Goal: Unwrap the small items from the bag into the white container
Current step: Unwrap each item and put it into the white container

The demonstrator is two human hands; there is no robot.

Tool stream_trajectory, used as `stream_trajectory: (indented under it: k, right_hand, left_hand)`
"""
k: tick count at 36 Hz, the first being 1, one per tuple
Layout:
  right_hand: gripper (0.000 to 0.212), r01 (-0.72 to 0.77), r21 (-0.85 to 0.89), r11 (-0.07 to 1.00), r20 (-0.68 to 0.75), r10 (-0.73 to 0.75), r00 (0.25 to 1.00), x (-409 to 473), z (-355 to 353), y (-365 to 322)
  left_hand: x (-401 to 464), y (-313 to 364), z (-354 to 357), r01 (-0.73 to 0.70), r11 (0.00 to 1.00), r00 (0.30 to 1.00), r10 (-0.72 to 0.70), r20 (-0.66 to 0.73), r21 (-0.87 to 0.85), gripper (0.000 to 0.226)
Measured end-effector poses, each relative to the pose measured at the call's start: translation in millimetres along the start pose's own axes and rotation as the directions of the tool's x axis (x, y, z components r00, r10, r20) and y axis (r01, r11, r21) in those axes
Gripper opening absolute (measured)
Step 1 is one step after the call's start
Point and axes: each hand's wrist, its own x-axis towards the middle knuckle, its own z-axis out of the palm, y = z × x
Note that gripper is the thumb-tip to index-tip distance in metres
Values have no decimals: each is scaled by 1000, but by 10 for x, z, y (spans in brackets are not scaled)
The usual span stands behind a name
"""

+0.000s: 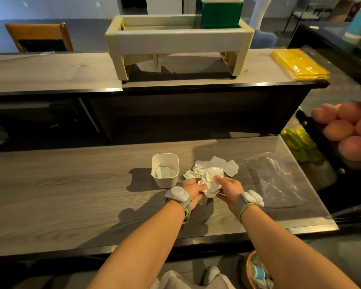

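Left hand: the left hand (193, 189) has its fingers curled round the left side of a crumpled white wrapper (209, 185), gripping it just above the table top.
Right hand: the right hand (229, 189) pinches the same wrapper from the right, forefinger laid over its top and thumb beneath; the two hands all but meet across it.
Wrist bands: a grey band with a pale housing sits on each wrist, left (178, 194) and right (252, 198).
Wrapped items: a loose heap of small white packets (219, 166) lies just beyond the hands, touching the held wrapper, toward the table's right half and nearer its front edge than its back.
White container: the white container (165, 159) stands upright just left of the heap and just beyond the left hand; pale blue-green pieces (164, 172) lie in its bottom, and one more like them (189, 175) rests on the table between the container and the heap.
Bag: a clear plastic bag (273, 178) lies flat and crumpled to the right of the heap, near the table's right edge.
Table: the grey wood-grain table (71, 195) carries all of this.
Raised counter: behind the table, a cream stand (175, 38) holding a green box (219, 15), with a yellow stack (299, 64) at its right end.
Right margin: round peach-coloured fruit (342, 126), blurred.
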Motion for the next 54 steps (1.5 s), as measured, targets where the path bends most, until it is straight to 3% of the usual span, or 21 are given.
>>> stream_trajectory:
  k: [4, 9, 15, 19, 27, 29, 31, 32, 35, 40, 42, 45, 49, 54]
  right_hand:
    - [5, 37, 45, 998, -56, -34, 998, 22, -31, 7]
    - [22, 29, -4, 1000, -77, -30, 997, -16, -72, -24]
    - [12, 12, 18, 1000, -26, -11, 1000, -55, -127, -78]
    - [10, 44, 25, 999, -75, -43, 996, -47, -68, -131]
    - [15, -68, 118, 991, -48, 74, 996, -101, 74, -94]
    - [16, -56, 141, 988, -58, 65, 996, -87, 68, -83]
    - [18, -41, 134, 990, -73, 51, 996, -73, 41, -75]
    - [18, -33, 118, 992, -73, 42, 996, -71, 24, -70]
    - [19, -7, 19, 1000, -24, 7, 1000, -75, -14, -66]
    - [20, 68, -176, 982, 10, -67, 998, -70, -1, -100]
    - [22, 104, -216, 971, 32, -99, 995, -79, 12, -108]
    - [33, 140, -240, 960, 93, -121, 988, -71, 38, -94]
    - [46, 259, -464, 847, 153, -211, 965, -28, 78, -94]
    - [51, 319, -539, 779, 211, -242, 947, -112, 129, -142]
  left_hand:
    - [-10, -10, -7, -5, 999, 997, 8, -78, 36, 52]
    - [-103, 65, -18, -73, 995, 993, 78, -86, 63, 43]
    - [-22, 97, -78, -75, 983, 979, 104, -173, 166, 41]
    - [-103, 150, -42, -58, 982, 988, 83, -132, 182, 40]
    - [-96, 91, -48, -80, 964, 994, 97, -57, 253, 57]
    - [-102, 100, -41, -66, 981, 993, 83, -89, 185, 44]
    - [-134, 123, -20, -50, 994, 991, 61, -116, 99, 17]
    - [-138, 134, -21, -52, 996, 990, 61, -125, 69, 6]
    - [-111, 144, -15, -55, 996, 981, 68, -182, 76, 14]
    - [-133, 149, 23, -54, 984, 990, 75, -120, 170, 8]
    - [-145, 150, 2, -48, 981, 990, 73, -122, 190, 26]
    - [-183, 158, 18, -27, 984, 995, 43, -89, 176, 20]
    - [-170, 156, 52, -34, 990, 991, 50, -123, 133, 24]
    - [-94, 128, 115, -56, 989, 981, 80, -177, 140, 38]
